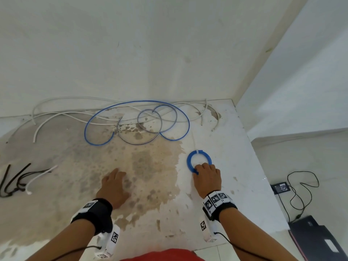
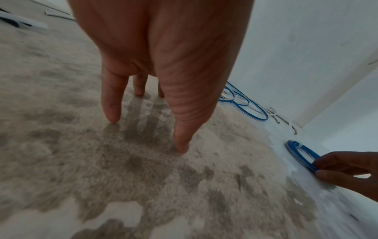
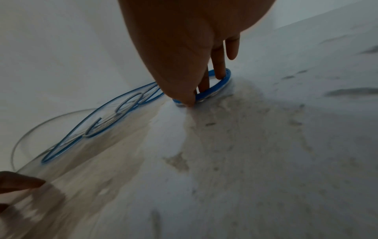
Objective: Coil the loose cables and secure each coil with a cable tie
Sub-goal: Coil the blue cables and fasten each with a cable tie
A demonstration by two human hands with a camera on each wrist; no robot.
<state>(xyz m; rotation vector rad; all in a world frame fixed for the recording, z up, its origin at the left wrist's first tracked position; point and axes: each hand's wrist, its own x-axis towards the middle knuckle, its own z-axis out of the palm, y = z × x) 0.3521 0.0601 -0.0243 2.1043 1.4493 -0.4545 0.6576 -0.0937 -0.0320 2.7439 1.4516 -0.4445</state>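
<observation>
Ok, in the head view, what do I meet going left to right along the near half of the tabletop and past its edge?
Bundle of black and white cable ties → left hand, flat on the table → right hand, holding the tied blue coil → black power adapter on the floor.

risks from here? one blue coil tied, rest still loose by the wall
1. The right hand holds the coil by its near edge only; the tie sits on the far side, so lifting may let turns splay.
2. The loose blue cable, grey cable and white cables overlap; pulling one will likely drag the others.
3. The left hand rests flat on the stained table, holding nothing, so nothing steadies that tangle.
</observation>
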